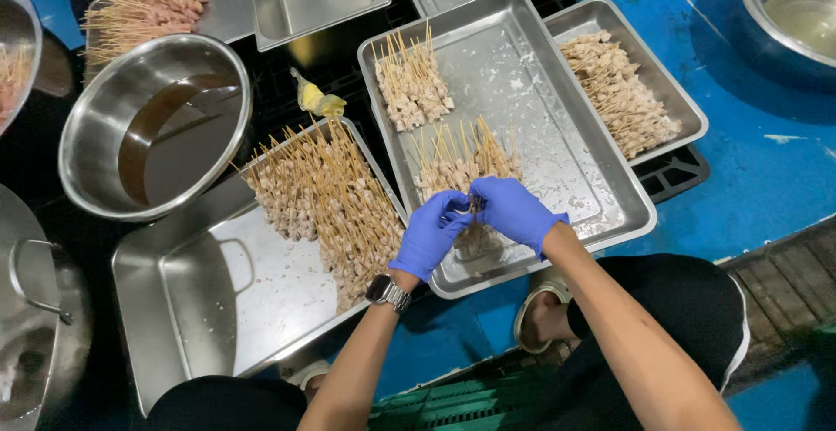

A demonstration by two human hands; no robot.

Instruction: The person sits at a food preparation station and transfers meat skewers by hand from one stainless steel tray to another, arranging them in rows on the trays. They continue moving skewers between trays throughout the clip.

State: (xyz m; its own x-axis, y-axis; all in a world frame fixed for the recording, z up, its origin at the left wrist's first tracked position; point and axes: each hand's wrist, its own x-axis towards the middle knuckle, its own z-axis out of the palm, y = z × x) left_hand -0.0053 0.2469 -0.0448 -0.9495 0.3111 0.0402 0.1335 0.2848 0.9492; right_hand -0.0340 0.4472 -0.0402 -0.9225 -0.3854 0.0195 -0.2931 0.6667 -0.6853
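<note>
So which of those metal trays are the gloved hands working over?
The big middle tray: both hands, left and right, meet above its near skewer pile.

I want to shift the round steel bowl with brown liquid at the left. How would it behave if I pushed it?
The round steel bowl would probably slide easily, since its rounded base gives little footing. The brown liquid pools to one side, so the bowl seems tilted and a quick shove might slosh it. It looks only partly filled, so likely not heavy.
</note>
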